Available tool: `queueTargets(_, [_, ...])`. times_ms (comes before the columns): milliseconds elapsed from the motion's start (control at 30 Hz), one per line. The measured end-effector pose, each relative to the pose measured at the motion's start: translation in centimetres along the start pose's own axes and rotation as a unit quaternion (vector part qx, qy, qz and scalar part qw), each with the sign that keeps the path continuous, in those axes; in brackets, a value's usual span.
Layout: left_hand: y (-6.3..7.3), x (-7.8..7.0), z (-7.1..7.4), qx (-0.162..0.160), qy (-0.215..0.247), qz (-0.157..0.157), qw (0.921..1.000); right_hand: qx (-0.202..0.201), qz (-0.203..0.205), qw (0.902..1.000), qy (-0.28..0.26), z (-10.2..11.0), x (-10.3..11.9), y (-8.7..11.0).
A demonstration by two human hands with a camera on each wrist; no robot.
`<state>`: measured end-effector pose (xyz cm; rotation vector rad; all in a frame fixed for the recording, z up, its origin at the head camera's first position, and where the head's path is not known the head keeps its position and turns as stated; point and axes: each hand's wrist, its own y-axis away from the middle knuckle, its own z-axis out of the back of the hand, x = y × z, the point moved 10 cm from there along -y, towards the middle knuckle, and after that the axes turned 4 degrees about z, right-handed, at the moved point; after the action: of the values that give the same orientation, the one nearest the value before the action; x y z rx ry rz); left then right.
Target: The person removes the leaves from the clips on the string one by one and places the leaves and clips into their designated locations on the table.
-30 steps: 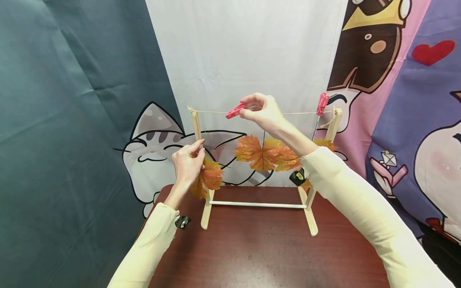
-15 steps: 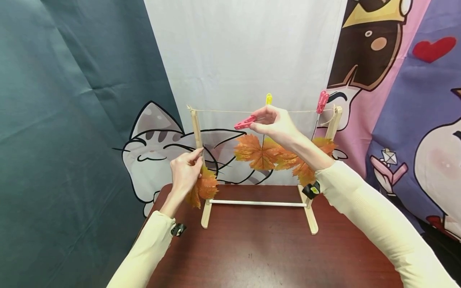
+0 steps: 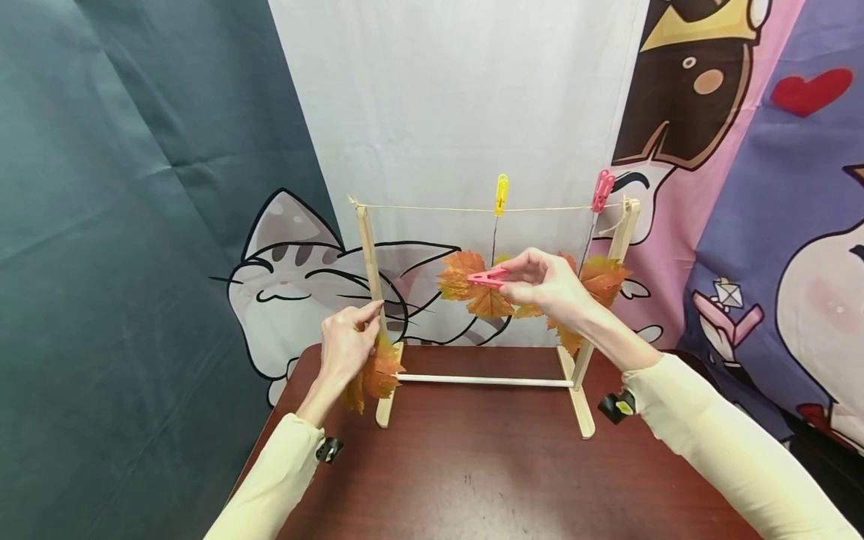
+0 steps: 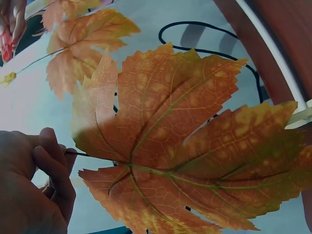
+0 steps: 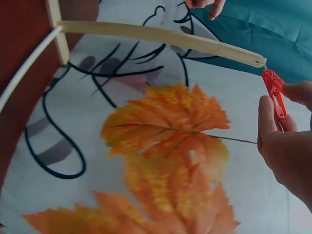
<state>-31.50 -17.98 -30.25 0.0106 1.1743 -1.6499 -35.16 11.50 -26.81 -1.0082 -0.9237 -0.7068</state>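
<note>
Carefully, we pinch the thin stem [image 4: 92, 156] of one leaf [image 4: 165, 141] between thumb and fingers of the left hand [image 3: 347, 341]; probably we take it there so that the broad blade is not creased. This leaf hangs below the hand, before the lower part of the left post [image 3: 367, 244]; whether it touches the wood, we cannot tell. With the right hand [image 3: 556, 289] we pinch a pink clip [image 3: 486, 277] by one end. Its other end points to the left, free of our fingers, which seems a convenient hold. In the head view it lies in front of the middle leaf [image 3: 489, 301].

Above, a string [image 3: 432, 208] runs from the left post to the right post [image 3: 622, 232]. On it stand a yellow clip [image 3: 501, 195] and a second pink clip [image 3: 603, 190], each with a stem below, so the middle leaf and the right leaf [image 3: 603, 281] hang over the table [image 3: 486, 472]. Low down, a white rod [image 3: 482, 381] joins both posts, likely for steadiness.
</note>
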Motion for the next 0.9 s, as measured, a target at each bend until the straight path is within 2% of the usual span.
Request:
queueTargets(200, [1.2, 0.6, -0.3, 0.015, -0.004, 0.000, 0.9999, 0.000, -0.002, 0.9998, -0.022, 0.3, -1.9, 2.3])
queueTargets(500, [3.3, 2.1, -0.8, 0.043, -0.035, 0.015, 0.9984, -0.016, -0.038, 0.9978, -0.052, 1.1, -5.0, 5.5])
queueTargets(700, [4.7, 2.6, -1.2, 0.051, -0.056, -0.005, 0.9971, -0.033, -0.040, 0.9952, -0.082, 1.7, -6.5, 7.4])
queueTargets(900, [6.2, 3.3, -2.0, 0.073, -0.073, -0.007, 0.9947, -0.046, -0.057, 0.9949, -0.070, 2.3, -8.5, 9.6])
